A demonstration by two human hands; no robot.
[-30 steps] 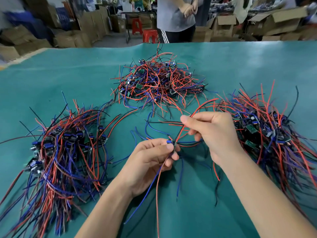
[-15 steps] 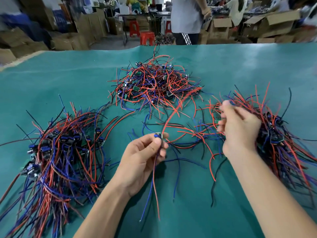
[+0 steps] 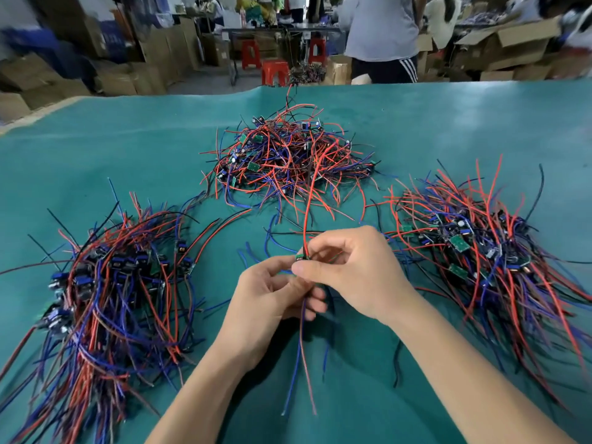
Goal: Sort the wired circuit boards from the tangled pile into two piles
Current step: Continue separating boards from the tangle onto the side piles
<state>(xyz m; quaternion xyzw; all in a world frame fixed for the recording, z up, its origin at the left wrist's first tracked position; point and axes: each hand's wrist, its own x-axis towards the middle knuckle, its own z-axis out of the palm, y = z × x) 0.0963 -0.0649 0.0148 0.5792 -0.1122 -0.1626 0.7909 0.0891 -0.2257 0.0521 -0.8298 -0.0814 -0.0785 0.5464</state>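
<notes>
fingers of both hands, left hand [image 3: 269,302] and right hand [image 3: 349,270], pinch one small wired board [image 3: 300,257] mid-table, between the piles. advice: free its red lead [image 3: 312,187] from the tangled pile [image 3: 288,155] slowly before placing.

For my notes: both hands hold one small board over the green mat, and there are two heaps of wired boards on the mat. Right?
Not quite. The head view shows three heaps: left heap, far heap, right heap. Both hands, left hand and right hand, do hold one small board over the green mat.
</notes>
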